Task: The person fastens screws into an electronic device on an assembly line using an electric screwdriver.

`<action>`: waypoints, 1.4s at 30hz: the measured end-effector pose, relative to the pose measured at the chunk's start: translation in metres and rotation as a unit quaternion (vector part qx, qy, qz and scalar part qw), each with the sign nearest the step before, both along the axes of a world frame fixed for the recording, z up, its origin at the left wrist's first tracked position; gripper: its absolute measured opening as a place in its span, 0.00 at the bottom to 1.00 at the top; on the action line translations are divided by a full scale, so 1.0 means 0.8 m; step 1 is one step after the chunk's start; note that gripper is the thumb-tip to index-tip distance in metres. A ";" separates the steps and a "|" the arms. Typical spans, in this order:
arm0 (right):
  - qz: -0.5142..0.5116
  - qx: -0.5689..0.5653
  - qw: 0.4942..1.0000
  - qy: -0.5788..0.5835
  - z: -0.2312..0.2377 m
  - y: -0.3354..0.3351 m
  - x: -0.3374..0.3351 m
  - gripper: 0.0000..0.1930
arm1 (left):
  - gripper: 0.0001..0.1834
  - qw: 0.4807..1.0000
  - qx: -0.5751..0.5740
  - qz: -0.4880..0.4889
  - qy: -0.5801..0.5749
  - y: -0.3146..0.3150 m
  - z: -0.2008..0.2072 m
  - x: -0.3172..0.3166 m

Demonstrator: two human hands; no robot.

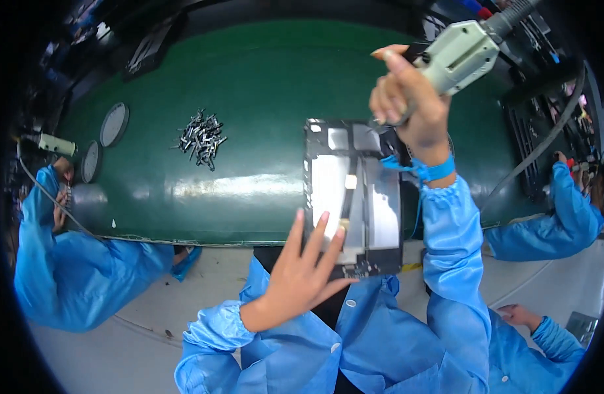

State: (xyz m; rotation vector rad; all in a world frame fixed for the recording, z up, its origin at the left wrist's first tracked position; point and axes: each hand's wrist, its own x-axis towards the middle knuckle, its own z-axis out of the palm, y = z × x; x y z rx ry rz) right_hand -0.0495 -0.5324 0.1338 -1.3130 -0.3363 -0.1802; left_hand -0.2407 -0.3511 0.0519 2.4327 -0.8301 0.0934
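A flat, tablet-like device with its inside exposed [328,190] lies at the table's near edge, its lower end reaching past that edge. It has a black frame, pale panels and a dark strip down the middle. My left hand [295,279] rests on its lower left part with the fingers spread. Above its far right corner, my right hand [417,98] is wrapped around a pale green electric screwdriver [465,56]. The tool slants, its cable end up and to the right. I cannot tell whether its tip touches the device. A blue band circles my right wrist.
On the green table [262,85] lies a pile of small dark metallic parts [201,139]. Two round dishes [114,125] stand at the left. Co-workers' blue sleeves [72,282] flank both sides. A grey cable [545,138] hangs at the right beside long black strips [525,154].
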 end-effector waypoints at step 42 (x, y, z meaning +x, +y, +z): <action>0.051 0.089 0.993 0.056 -0.069 -0.165 -0.011 0.05 | 0.14 0.969 0.019 0.105 -0.225 -0.012 -0.022 0.318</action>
